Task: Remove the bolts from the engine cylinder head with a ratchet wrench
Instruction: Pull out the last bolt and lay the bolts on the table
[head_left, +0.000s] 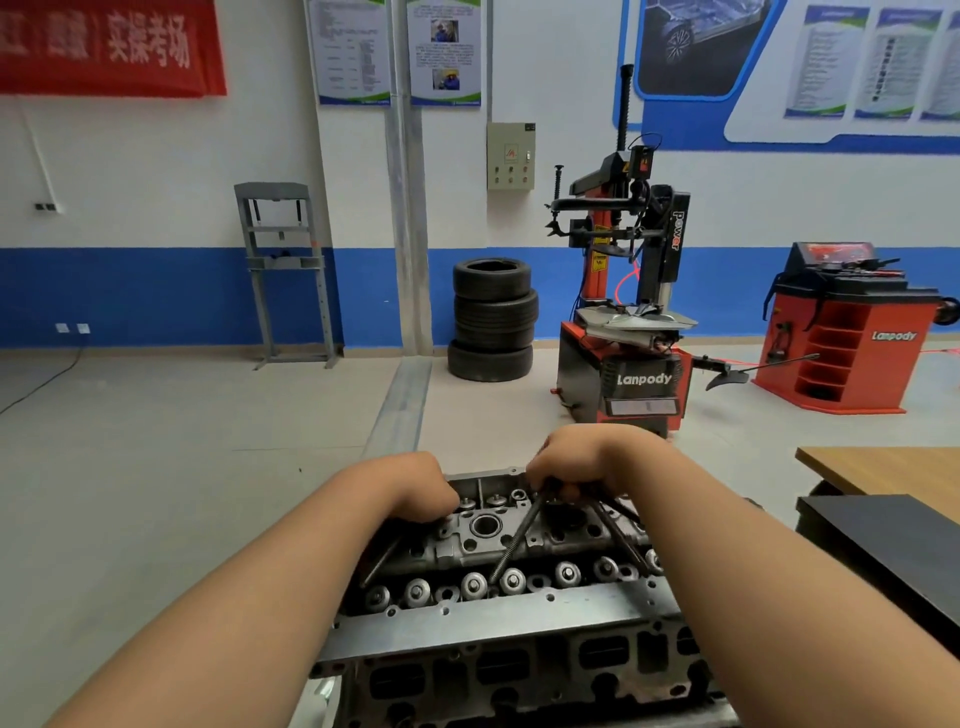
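Cylinder head sits closest, long axis left-right across view. Right hand fisted round long bolts, shafts slanting down toward camera; left hand rests on head's far-left end, grip unclear. Tyre stack on floor beyond.

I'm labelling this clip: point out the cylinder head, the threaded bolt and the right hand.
cylinder head (483, 621): head view, flat near rail.
threaded bolt (514, 543): head view, mid-shank.
right hand (576, 460): head view, back of hand.

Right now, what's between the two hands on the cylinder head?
Head view: bare top of the cylinder head with a round bore between left hand and right hand; a long threaded bolt slants down from the right hand.
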